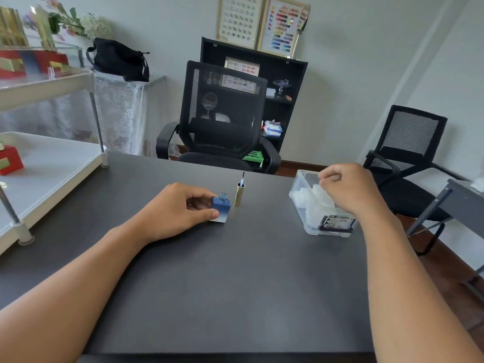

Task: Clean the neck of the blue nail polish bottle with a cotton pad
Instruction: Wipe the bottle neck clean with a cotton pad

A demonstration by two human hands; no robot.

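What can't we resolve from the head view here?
- Right hand: fingers curled over the clear box; whether they pinch a cotton pad is hidden by the hand itself.
- Blue nail polish bottle: left hand covers its left side; residue on the neck too small to tell.
- Box label: mostly blurred.

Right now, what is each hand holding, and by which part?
The left hand grips the blue nail polish bottle by its square body, neck exposed. The right hand hovers over the clear box of cotton pads, fingers curled; whether it pinches a pad cannot be told.
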